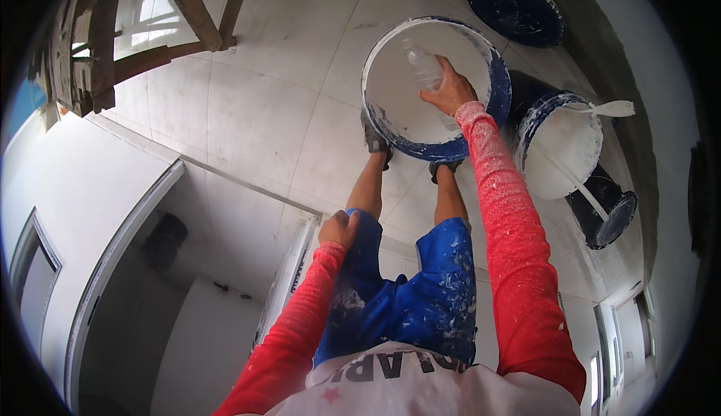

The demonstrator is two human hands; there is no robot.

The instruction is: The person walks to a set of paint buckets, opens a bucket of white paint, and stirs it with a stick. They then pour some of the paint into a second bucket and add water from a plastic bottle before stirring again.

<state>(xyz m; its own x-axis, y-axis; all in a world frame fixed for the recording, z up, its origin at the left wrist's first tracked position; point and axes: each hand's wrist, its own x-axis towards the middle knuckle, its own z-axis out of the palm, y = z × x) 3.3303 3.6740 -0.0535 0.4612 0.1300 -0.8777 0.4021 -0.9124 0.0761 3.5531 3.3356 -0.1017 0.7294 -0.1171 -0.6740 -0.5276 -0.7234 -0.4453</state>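
Note:
My right hand [454, 89] is closed around a clear plastic bottle [425, 64], held tilted over a large round blue tub [499, 78]. Inside the tub lies a white, wet-looking mix [396, 97], and the bottle's neck points toward the far side. Whether the bottle touches the mix I cannot tell. My left hand [339, 228] rests against the left leg of my blue shorts [405, 296], its fingers curled in. What those fingers hold, if anything, is hidden. White splashes cover my right sleeve and the shorts.
Right of the tub stands a white-coated bucket [563, 149] with a long-handled tool [582, 183] in it. A dark container [617, 219] is beside it. Behind lies a round blue lid [517, 10]. A wooden frame [98, 48] stands at far left, near a doorway [124, 247].

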